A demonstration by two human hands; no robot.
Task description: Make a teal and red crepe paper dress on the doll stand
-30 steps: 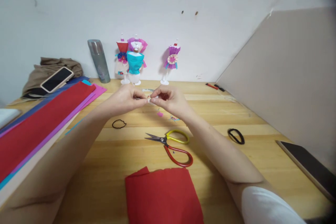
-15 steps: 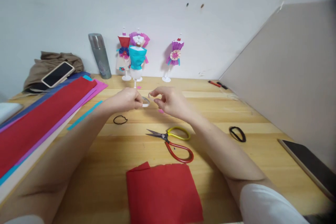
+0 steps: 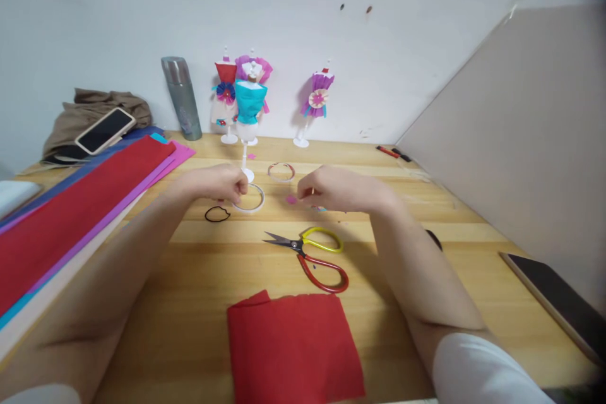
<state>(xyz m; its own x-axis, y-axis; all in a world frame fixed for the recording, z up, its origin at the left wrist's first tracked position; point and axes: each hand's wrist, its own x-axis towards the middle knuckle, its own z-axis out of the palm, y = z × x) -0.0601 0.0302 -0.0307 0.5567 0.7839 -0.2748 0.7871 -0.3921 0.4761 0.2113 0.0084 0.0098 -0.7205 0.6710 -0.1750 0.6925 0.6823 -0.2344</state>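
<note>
My left hand (image 3: 222,183) is closed at the left edge of a thin white tape ring (image 3: 262,197), low over the table. My right hand (image 3: 336,188) hangs to the right with its fingers curled together; whatever they may hold is too small to make out. Between and behind the hands lies a second ring (image 3: 281,172), flat on the wood. A pink scrap (image 3: 291,200) is just left of my right fingertips. Scissors (image 3: 296,245) with yellow and red handles lie partly open in front of the hands, and a folded red sheet (image 3: 296,347) is nearest me.
Small dressed mannequins (image 3: 250,101) and a grey bottle (image 3: 182,98) stand along the wall. Coloured sheets (image 3: 80,214) and a phone (image 3: 105,130) are at the left. A black hair tie (image 3: 217,214) lies near my left hand. A dark tablet (image 3: 553,303) is at the right.
The hands have moved apart, my right hand to the right and a little down, my left slightly left. The ring at my left hand is lower, and the ring behind now shows on the table.
</note>
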